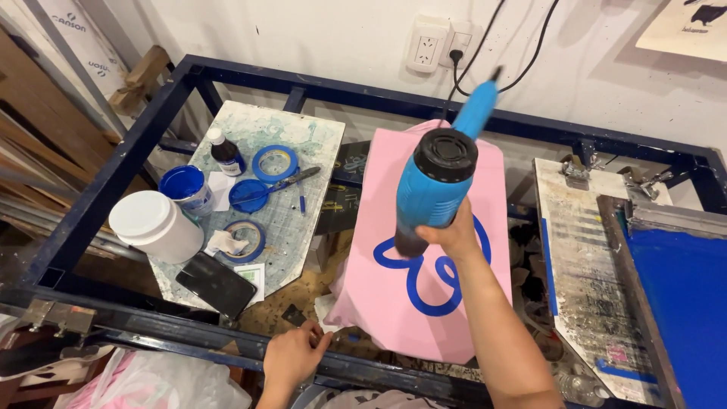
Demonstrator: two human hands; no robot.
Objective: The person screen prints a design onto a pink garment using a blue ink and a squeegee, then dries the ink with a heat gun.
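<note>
My right hand grips a blue and black heat gun and holds it nozzle-down over a pink cloth that lies on a platen. A blue looping print sits on the cloth, just below the gun. The gun's cord runs up to a wall socket. My left hand rests near the dark blue metal frame at the front, fingers pinched at the lower left edge of the cloth.
A stained board at left carries a white jar, an open blue ink tub, a small bottle, tape rolls and a black phone. A second platen and a blue screen stand at right.
</note>
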